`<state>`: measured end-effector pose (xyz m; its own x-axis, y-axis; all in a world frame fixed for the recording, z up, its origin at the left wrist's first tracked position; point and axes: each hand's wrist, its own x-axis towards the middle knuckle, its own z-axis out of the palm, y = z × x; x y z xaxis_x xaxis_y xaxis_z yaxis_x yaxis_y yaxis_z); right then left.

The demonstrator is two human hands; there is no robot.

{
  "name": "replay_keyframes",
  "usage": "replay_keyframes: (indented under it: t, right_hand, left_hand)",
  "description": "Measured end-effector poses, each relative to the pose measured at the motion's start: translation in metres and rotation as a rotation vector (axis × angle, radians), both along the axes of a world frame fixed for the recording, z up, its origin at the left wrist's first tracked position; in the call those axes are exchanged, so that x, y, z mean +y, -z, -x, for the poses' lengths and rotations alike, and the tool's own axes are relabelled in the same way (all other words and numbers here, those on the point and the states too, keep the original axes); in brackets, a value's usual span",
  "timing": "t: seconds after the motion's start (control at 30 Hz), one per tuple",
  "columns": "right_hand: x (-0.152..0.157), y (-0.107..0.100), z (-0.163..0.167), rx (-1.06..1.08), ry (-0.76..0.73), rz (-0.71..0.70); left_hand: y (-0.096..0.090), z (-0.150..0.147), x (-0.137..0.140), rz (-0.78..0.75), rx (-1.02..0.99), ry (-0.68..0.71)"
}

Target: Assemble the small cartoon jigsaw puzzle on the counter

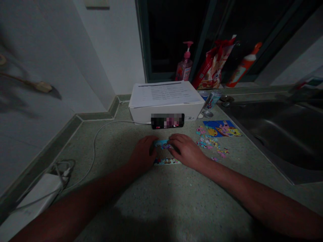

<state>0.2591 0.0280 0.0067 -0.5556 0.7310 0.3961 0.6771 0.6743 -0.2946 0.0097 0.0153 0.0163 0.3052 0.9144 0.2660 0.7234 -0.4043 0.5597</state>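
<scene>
A partly assembled jigsaw puzzle (pixel 168 161) lies flat on the counter, with bright strips along its top and bottom and a dark middle. My left hand (pixel 143 153) grips its left side, fingers bent over the upper left corner and the thumb lower down. From the other side my right hand (pixel 188 150) curls over the upper right part, its fingertips on the top strip. Whether a loose piece is under those fingertips is hidden. Several loose puzzle pieces (pixel 208 142) are scattered to the right, below a blue cartoon picture card (pixel 222 128).
A phone (pixel 168 121) with a white cable leans against a white box (pixel 166 111) topped by a printed sheet (pixel 164 93). Cans (pixel 213 100) stand beside it. A metal sink (pixel 277 134) is at right, a white power strip (pixel 37 198) at left. Bottles and a red bag (pixel 214 65) line the sill.
</scene>
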Motion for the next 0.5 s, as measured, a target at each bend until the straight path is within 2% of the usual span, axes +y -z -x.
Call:
replay_keyframes:
  t: [0.2,0.5]
  right_hand:
    - [-0.002,-0.001,-0.002,0.015,0.019,-0.001]
    - [-0.011,-0.018,-0.036,0.016,0.196,0.060]
  left_hand:
    - [0.008,0.000,0.003,-0.057,-0.009,-0.010]
    - [0.007,0.000,0.002,-0.062,-0.002,-0.018]
